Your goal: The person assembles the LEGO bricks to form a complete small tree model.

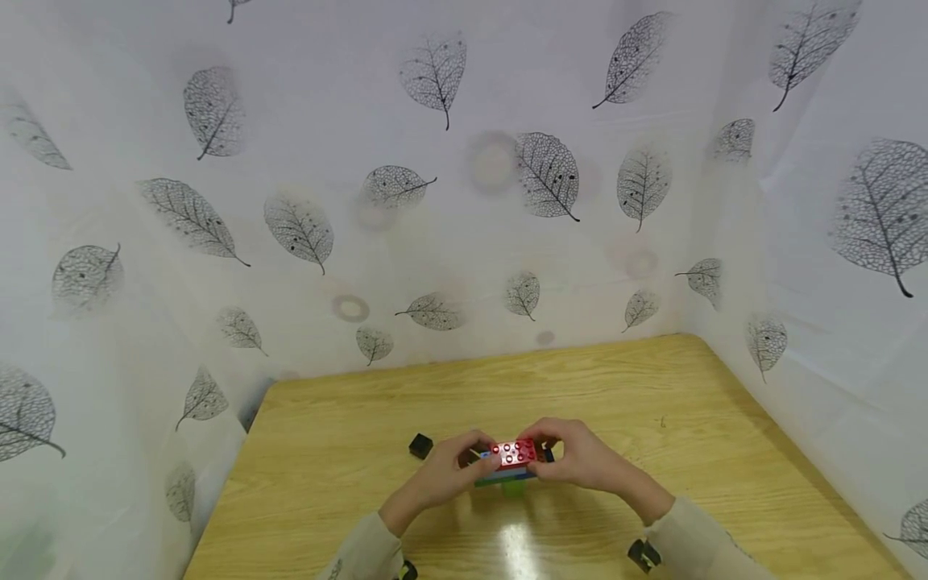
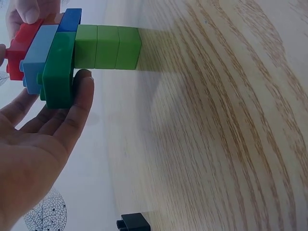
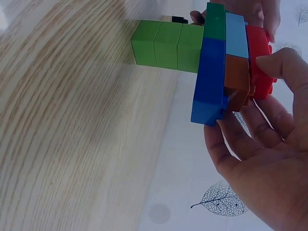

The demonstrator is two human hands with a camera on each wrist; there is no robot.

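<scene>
A toy brick structure stands on the table, with a column of light green bricks (image 2: pixel 108 47) at its base. Across the column lie a dark green brick (image 2: pixel 60 67) and a blue brick (image 3: pixel 208 79). Above these come a light blue brick (image 3: pixel 236 36) and a brown brick (image 3: pixel 237 79), topped by a red brick (image 1: pixel 513 453). My left hand (image 1: pixel 449 471) grips the structure's left end, fingers beneath the dark green brick. At the other end my right hand (image 1: pixel 583 459) presses its thumb on the red brick, its fingers curled below the brown and blue bricks.
A black brick (image 1: pixel 420 445) lies on the wooden table (image 1: pixel 326 459), left of the structure and beyond my left hand. White sheeting (image 1: pixel 449 242) printed with dark leaves hangs behind the table and along both sides.
</scene>
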